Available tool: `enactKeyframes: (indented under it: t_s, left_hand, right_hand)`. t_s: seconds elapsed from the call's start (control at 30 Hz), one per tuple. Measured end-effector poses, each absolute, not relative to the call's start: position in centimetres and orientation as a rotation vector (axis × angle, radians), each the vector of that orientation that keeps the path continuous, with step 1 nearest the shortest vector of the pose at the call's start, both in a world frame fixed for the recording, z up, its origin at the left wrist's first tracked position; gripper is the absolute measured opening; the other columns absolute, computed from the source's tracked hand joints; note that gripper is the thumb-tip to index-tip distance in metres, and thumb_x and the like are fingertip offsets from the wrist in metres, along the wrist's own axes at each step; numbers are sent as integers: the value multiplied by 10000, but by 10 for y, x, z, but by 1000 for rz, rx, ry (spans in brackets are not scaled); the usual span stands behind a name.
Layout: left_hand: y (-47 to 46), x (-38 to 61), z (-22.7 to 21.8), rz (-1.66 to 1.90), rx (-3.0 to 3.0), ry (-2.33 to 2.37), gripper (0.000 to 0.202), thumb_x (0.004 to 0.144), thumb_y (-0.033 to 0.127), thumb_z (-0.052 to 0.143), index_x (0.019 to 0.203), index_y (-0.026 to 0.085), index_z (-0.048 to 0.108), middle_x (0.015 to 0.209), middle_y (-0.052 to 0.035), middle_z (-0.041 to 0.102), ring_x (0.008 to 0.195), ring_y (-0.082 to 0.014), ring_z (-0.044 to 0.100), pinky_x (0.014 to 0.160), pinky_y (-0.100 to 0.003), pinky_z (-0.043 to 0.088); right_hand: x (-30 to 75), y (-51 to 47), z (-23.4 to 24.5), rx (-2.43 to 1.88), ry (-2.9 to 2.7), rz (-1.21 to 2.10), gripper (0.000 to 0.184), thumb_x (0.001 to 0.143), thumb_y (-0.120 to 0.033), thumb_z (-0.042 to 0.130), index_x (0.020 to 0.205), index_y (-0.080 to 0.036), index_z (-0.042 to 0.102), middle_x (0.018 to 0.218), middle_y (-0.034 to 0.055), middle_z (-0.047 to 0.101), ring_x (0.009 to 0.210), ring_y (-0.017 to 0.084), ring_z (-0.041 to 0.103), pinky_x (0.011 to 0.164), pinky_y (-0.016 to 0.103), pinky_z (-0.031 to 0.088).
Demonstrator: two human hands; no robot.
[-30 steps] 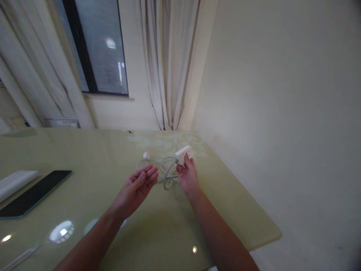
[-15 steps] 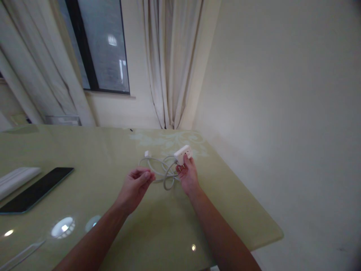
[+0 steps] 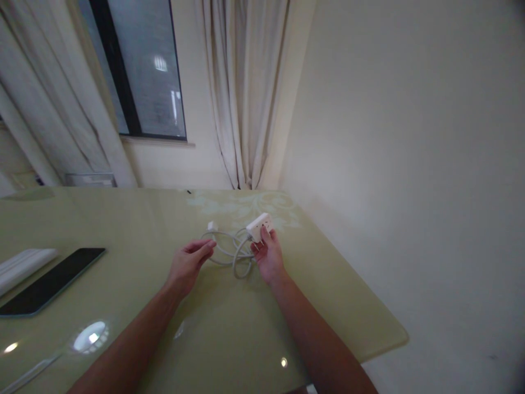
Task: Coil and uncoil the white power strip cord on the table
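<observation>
A small white power strip [image 3: 256, 226] with socket holes is tilted up in my right hand [image 3: 269, 258], thumb on its face and fingers behind it. Its grey-white cable [image 3: 237, 269] hangs from the strip in loose loops between my hands. The cable's white plug [image 3: 212, 226] is beyond my left fingertips. My left hand [image 3: 188, 266] is closed in a pinch beside the loops, at their left edge. Whether the cable lies between those fingers or only behind them, I cannot tell.
The pale green glass table [image 3: 229, 334] has its right edge near the wall. At left lie a dark flat tablet-like slab [image 3: 53, 282] and a long white object [image 3: 24, 267]. A thin white strip [image 3: 30, 375] is at the lower left. Curtains [image 3: 244, 98] hang beyond the table.
My left hand has shifted a little left, away from the loops. My right hand still holds the power strip, now slightly farther left in view. The camera view has shifted a little.
</observation>
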State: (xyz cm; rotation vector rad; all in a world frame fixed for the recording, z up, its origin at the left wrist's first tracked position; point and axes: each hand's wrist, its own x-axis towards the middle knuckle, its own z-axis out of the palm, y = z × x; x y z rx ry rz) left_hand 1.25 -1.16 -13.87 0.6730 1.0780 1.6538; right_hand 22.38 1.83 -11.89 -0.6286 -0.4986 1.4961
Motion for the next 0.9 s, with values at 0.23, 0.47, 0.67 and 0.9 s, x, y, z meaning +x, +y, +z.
enactKeyframes:
  t_s: [0.23,0.47,0.67,0.9]
  left_hand:
    - [-9,7,-137,1613,666,1065,395,618,366,1026,860,127,827,895,-111,824,815,-169,758,819,-291,652]
    - [-7,1,-137,1686,649,1097,367,516,291,1048,732,145,790,770,-44,785,687,-119,696,699,-227,610]
    - [-7,3,-136,1633,689,1079,365,632,341,1015,860,124,830,911,-129,832,836,-190,775,843,-309,652]
    - [-9,3,-131,1658,686,1076,506,387,388,1087,737,139,820,772,-58,805,709,-122,718,718,-208,626]
  right_hand:
    - [221,18,-121,-624,-517,1509,538,689,-374,990,1049,-257,606,860,-35,783,690,133,737,563,208,569]
    - [222,17,-120,-616,-517,1499,555,671,-383,1000,1041,-256,607,853,-41,784,680,125,734,554,201,566]
    - [221,18,-121,-640,-523,1492,577,655,-400,1009,1046,-254,610,845,-41,781,669,127,734,547,202,570]
    - [221,20,-124,-623,-520,1507,608,634,-395,1027,1061,-257,617,857,-39,789,669,125,733,532,194,569]
